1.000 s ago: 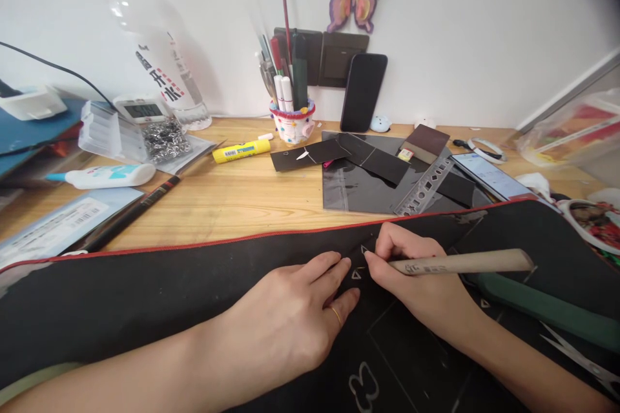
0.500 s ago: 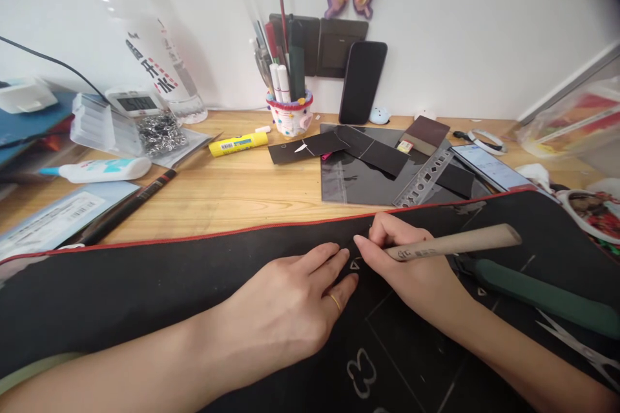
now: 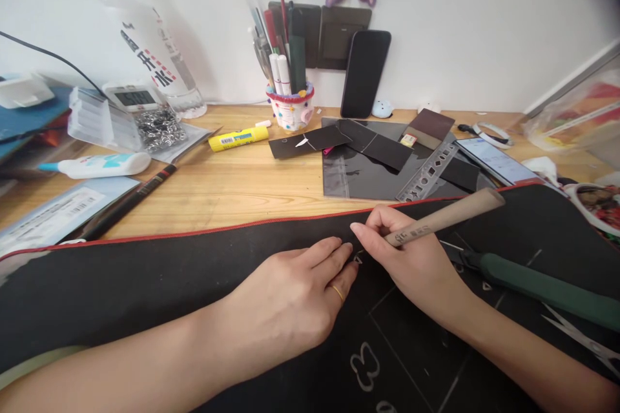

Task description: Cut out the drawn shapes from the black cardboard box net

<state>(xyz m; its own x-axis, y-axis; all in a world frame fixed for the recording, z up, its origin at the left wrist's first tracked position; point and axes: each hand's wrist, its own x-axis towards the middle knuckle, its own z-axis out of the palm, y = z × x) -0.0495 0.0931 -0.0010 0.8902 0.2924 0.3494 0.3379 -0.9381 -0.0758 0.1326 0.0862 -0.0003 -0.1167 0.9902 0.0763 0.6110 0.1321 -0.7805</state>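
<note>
A black mat with a red edge [image 3: 159, 277] lies across the front of the table, marked with pale outlines and lines. My left hand [image 3: 300, 290] rests on it, palm down, fingers stretched out and a ring on one finger. Just right of those fingertips, my right hand [image 3: 411, 248] grips a beige pen-like tool [image 3: 445, 216], tilted with its upper end to the right. The tool's tip is hidden behind my fingers. A small pale triangle-like mark [image 3: 357, 259] shows between the hands.
Right of my right hand lie a green-handled tool [image 3: 547, 287] and scissors [image 3: 581, 339]. Behind the mat are black strips [image 3: 372, 145], a stencil ruler [image 3: 429, 174], a yellow glue stick [image 3: 238, 138], a pen cup [image 3: 292, 110] and a phone [image 3: 365, 74]. A bottle [image 3: 159, 64] stands back left.
The beige tool's upper end has moved up and left, and my right hand has shifted slightly. My left hand stays flat on the mat. The whole view has shifted a little.
</note>
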